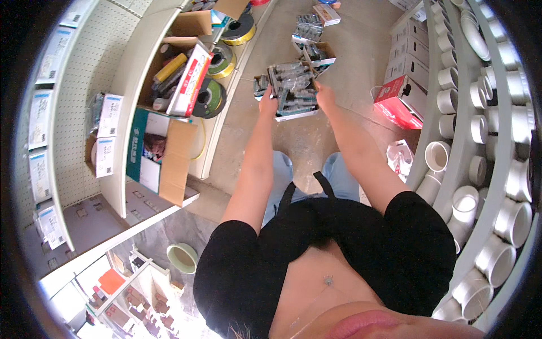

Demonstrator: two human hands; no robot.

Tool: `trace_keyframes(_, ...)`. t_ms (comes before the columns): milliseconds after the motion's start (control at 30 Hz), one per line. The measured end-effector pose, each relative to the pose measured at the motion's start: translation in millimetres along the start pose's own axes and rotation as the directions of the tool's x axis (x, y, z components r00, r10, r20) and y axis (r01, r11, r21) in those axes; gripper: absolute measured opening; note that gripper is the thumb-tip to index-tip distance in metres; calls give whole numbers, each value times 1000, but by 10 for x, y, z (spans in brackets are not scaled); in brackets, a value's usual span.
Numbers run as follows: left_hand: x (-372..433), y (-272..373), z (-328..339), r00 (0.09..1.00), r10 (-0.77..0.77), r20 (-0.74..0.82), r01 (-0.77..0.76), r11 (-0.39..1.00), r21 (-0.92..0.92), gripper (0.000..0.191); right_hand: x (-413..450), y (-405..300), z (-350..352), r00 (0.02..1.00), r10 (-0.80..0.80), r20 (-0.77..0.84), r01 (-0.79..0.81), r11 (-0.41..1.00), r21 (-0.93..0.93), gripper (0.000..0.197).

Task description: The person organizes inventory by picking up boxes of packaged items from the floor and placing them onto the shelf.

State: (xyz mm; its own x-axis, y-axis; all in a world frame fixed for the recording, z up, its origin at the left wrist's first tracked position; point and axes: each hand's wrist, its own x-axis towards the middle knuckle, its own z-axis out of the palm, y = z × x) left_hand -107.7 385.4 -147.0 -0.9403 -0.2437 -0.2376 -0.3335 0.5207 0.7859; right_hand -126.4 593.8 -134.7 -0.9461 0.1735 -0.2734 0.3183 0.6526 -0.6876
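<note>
A shallow cardboard box (297, 115) is held level between both my hands, over the concrete floor in front of my knees. Small clear plastic packages (293, 87) of what look like metal parts fill it; their exact kind is too small to tell. My left hand (268, 103) grips the box's left side, and my right hand (325, 96) grips the right side. Just beyond my left hand shows a smaller box of similar packages (260, 84). Ahead, an open carton (328, 53) and a pile of packaged parts (308, 28) sit on the floor.
Left, a shelf unit carries a red-and-white carton (192, 82) of rolls, a green carton (136, 148) with open flaps, and hose reels (209, 97). White pipe fittings (437, 156) line the right shelves. A red box (400, 101) and plastic bag (399, 159) lie on the right floor.
</note>
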Motion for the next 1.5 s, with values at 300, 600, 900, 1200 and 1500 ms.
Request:
trace_keyframes(300,154,283,-1253,948,286,-139,-274,957,96,60,-244,-1259,-233,980,-196,-31,196,981,1,39)
trace_keyframes(600,-25,521,-1873,973,209,-100,-198,974,110,62,-303,-1722,-162,971,-233,59,238,967,-96,43)
trace_keyframes(900,-713,37,-2477,905,113,-411,-106,994,39,51,-685,-2372,271,825,-494,274,516,857,-9,41)
trace_keyframes(1200,-1516,-31,-2712,757,-196,-623,317,945,88,46,-976,-2599,696,650,-586,484,589,791,167,37)
trace_keyframes(1500,-2358,-318,-2766,476,-496,-726,542,816,-202,31,-1569,-2719,1115,431,-645,631,581,733,353,45)
